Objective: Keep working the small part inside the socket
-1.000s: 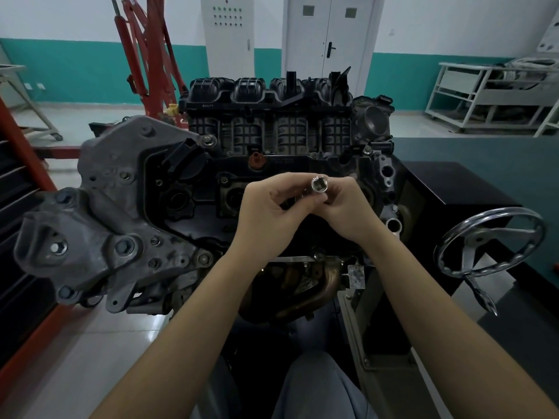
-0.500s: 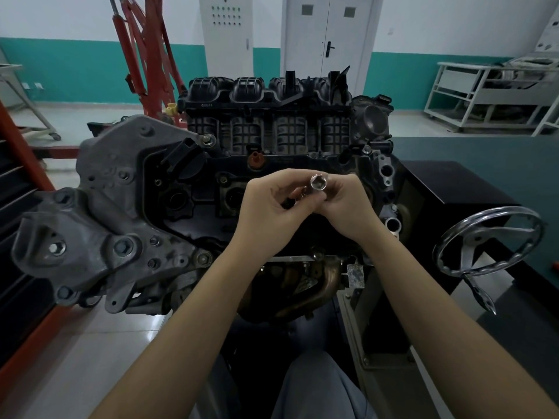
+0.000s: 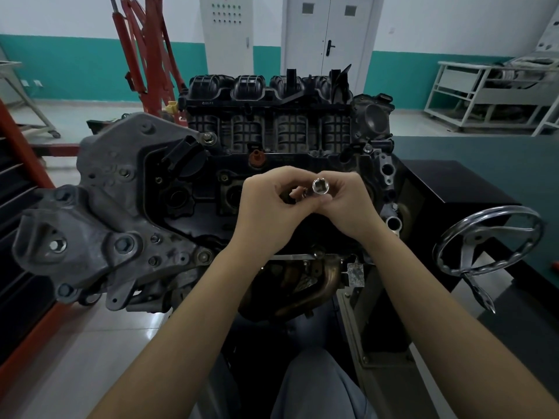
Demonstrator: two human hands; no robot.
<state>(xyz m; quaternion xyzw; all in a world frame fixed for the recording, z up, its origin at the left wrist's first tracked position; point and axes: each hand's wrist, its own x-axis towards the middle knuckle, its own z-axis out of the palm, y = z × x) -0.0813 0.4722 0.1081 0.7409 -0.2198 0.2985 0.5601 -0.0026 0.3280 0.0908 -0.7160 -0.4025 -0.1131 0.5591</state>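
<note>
The left hand (image 3: 266, 213) and the right hand (image 3: 348, 204) meet in front of the engine (image 3: 272, 140), held up in the air just off its dark top face. Between them sits a shiny metal socket (image 3: 320, 186), its open end turned toward the camera. The right hand pinches the socket between thumb and curled fingers. The left hand's fingers are curled in beside it, and its fingertips seem to pinch a small metal piece (image 3: 305, 193) touching the socket's left side; what that piece is, I cannot tell, since the fingers hide most of it.

Judging from this, the work is at an early, preparing stage: the socket is in the hands, apart from the engine, and sits on no bolt. No handle shows on it. Fitting it to a tool and bringing it to a fastener would, by my reading, all remain to do.

Outward from the hands, the ribbed black plastic manifold (image 3: 269, 98) tops the engine's far side, and a grey cast bracket (image 3: 99, 213) juts from its left end. Below the hands a rusty pipe (image 3: 320, 282) curves down. To the right of the engine stands a chrome handwheel (image 3: 487, 240) on a dark stand; behind the engine's left rises a red hoist (image 3: 145, 49)
</note>
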